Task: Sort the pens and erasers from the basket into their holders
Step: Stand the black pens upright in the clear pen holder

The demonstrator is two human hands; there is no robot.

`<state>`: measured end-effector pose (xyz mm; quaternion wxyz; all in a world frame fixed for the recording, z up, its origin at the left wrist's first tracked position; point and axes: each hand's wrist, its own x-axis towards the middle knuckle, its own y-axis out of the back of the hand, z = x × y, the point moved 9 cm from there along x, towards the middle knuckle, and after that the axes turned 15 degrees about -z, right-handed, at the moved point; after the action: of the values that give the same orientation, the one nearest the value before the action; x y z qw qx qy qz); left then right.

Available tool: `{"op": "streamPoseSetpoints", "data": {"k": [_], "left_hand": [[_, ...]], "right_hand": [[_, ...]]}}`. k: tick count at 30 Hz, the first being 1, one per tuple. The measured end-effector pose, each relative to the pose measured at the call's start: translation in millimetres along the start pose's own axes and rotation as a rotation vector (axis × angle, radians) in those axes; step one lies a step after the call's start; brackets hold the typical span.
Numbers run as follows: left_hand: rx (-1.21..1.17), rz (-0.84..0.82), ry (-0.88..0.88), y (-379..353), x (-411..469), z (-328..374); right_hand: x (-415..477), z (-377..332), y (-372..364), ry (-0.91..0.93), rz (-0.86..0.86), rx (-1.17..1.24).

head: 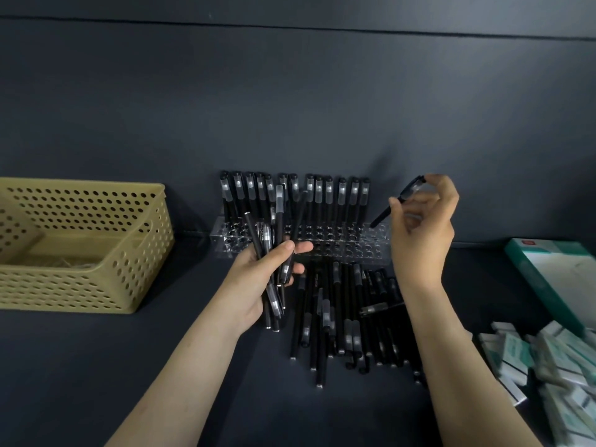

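Early going: far row of the clear pen holder filled, left hand grips a pen bundle, right hand pinches one pen above the holder's right end, loose pens and erasers lie unsorted on the table, basket far left.

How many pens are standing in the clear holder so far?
13 pens, upright in one row along the back of the clear holder. The pen bundle in the left hand overlaps that row, so another may be hidden.
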<state>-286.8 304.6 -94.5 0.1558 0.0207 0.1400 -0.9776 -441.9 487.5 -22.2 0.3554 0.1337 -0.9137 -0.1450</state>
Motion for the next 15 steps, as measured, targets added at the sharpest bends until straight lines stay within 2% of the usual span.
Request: {"op": "streamPoseSetpoints", "data": {"k": [9,15], "left_hand": [[-0.051,0.095,-0.076,12.5,-2.3,6.4],[-0.088,0.097,-0.072,10.8,-1.9,4.8]], "right_hand": [[2.1,6.7,-16.1,0.0,-0.122,-0.244],[5.8,12.5,-15.2,-0.045,-0.209,-0.273]]}}
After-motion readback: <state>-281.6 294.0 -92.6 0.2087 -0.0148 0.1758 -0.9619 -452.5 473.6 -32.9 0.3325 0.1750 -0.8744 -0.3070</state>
